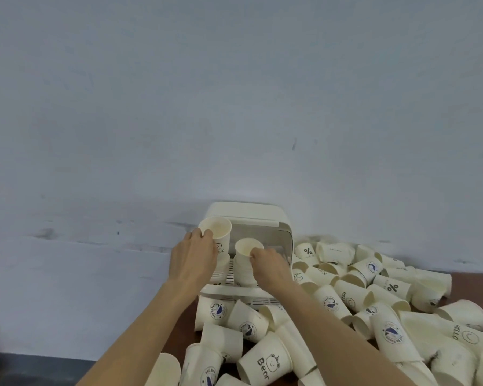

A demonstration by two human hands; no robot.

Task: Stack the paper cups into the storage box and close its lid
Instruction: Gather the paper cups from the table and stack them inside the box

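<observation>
Just below the middle of the frame the box [283, 238] stands against the wall, its lid [246, 211] swung up and back, its open front facing the hands. Two stacks stand upright inside it, side by side, long axes vertical and mouths up. The left stack [218, 246] is taller; the left hand [193, 257] holds it at the top, fingers curled at the rim of the uppermost cup, which bears "HELLO". The right hand [268, 264] pinches the rim of the shorter right stack [246, 260] just beside it. Both hands are therefore already at the box, directly over its slotted floor [230, 274].

The loose cups [265, 364] lie on the counter [457, 282] in the lower right and bottom centre of the frame, tipped every way. That heap is nearer the right hand, so I judge the right arm the likelier one for the next pick.

The lower cups of both stacks are hidden behind the hands and the box's front edge, so their count cannot be told. The lid's hinge is out of sight, and the heap is cut off at the right and bottom edges.
</observation>
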